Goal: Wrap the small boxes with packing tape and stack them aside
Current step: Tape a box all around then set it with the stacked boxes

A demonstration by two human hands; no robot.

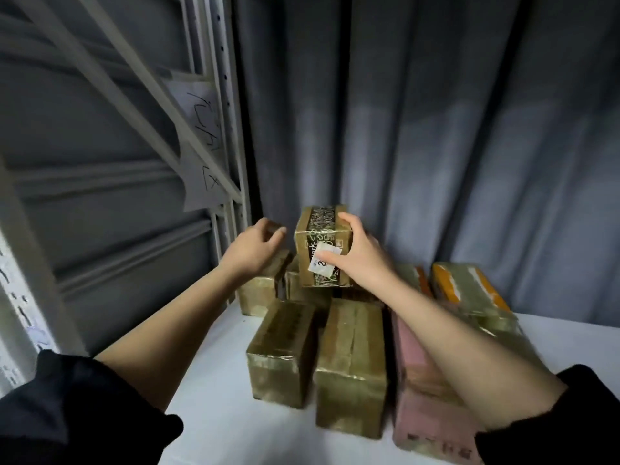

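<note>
right hand point(360, 260) grips glossy taped box point(323, 246) | left hand point(255, 246) loosely curled, empty, beside it

Olive-gold taped boxes point(280, 357), one black-lettered box point(323, 245), a pink box point(422, 391), white table point(214, 414), grey curtain point(436, 129)

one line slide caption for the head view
Right hand sets a taped box atop the stack; left hand hovers beside it.

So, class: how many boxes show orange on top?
2: both at the far right of the table, an orange-striped box and a partly hidden one behind the right hand. Others may be hidden.
</note>
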